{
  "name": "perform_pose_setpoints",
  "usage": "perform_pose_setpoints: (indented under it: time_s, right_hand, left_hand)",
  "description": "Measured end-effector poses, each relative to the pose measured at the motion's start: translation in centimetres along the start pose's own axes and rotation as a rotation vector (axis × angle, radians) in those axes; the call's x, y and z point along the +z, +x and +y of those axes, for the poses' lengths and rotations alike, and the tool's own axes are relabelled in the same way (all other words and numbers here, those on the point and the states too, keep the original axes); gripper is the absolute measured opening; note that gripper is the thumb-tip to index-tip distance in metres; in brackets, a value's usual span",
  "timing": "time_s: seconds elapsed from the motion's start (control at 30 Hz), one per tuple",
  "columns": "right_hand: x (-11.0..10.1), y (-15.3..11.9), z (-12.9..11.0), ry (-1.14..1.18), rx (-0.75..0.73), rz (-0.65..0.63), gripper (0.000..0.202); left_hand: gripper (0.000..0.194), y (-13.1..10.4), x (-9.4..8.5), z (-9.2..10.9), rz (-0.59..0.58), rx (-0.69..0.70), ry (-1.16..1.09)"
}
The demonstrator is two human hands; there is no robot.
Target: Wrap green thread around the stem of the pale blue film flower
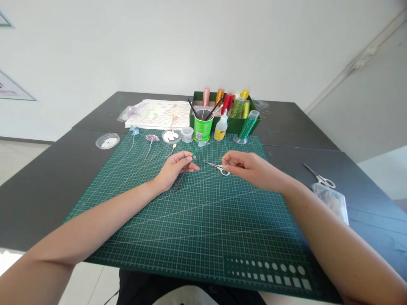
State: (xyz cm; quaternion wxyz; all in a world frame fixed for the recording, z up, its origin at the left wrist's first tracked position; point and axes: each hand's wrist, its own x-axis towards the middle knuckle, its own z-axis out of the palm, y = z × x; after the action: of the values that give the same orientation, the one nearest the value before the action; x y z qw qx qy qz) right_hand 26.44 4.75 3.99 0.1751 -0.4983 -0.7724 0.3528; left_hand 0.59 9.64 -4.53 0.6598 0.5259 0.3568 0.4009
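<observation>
My left hand [179,167] is closed in a pinch on a thin dark flower stem [180,181]. Green wrapping covers the stem's upper part, and a pale bluish petal [202,143] tops it. To the right, my right hand [243,164] has its fingertips pressed together; whatever they grip is too fine to make out. Small white-handled scissors [218,167] lie on the green cutting mat [203,220], their handles just by my right fingertips. Beyond the hands stands a spool of green thread [248,126]. A small cream bud on a wire [174,146] lies beyond my left hand.
Across the mat's far edge are a blue flower [135,130], a purple flower [152,138], a dish of white pieces [171,136], a green can [203,129], a glue bottle [221,127] and a box of thread spools [219,98]. Other scissors [321,178] and a plastic box [332,202] sit right.
</observation>
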Motion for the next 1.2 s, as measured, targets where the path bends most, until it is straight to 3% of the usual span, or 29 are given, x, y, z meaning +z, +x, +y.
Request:
perform_pose_setpoints:
  time_s: [0.17, 0.33, 0.43, 0.57, 0.73, 0.83, 0.97, 1.1, 1.17, 1.2]
  right_hand:
    - [-2.2, -1.1, -0.4, 0.015, -0.017, -0.043, 0.026]
    - [-4.1, -2.8, -0.8, -0.154, 0.008, 0.152, 0.023]
    - [-3.8, -2.0, -1.4, -0.19, -0.013, 0.165, 0.021]
    - [-1.6, 1.7, -3.6, -0.241, -0.097, 0.006, 0.013]
    - [1.9, 8.0, -7.1, -0.174, -0.259, -0.174, 0.009]
    - [3.7, 11.1, -9.5, -0.138, -0.343, -0.156, 0.009]
    - [5.0, 14.3, -12.8, 0.149, -0.458, 0.006, 0.015]
    - [5.5, 16.5, -14.9, 0.387, -0.457, 0.182, 0.016]
    - [6.3, 17.2, -14.9, 0.42, -0.43, 0.144, 0.017]
    - [6.8, 17.4, -14.6, 0.4, -0.419, 0.066, 0.018]
  left_hand:
    - [0.03, -0.5, 0.7, -0.1, -0.033, -0.014, -0.003]
    - [0.031, -0.3, 0.5, 0.3, -0.014, 0.023, 0.02]
    - [0.028, 0.2, 0.2, 1.9, 0.038, 0.105, 0.031]
    - [0.023, -0.2, -0.1, 6.2, 0.122, 0.271, 0.023]
    - [0.014, -3.6, -0.1, 12.1, 0.176, 0.718, 0.061]
    - [0.005, -5.8, 0.1, 14.1, 0.233, 0.884, 0.084]
    - [0.008, -7.2, 0.5, 14.9, 0.363, 0.865, 0.176]
    - [0.005, -7.1, 0.4, 14.8, 0.246, 0.888, 0.172]
    - [0.007, -6.9, 0.1, 14.7, 0.229, 0.862, 0.187]
    - [0.009, -6.8, -0.1, 14.7, 0.238, 0.843, 0.199]
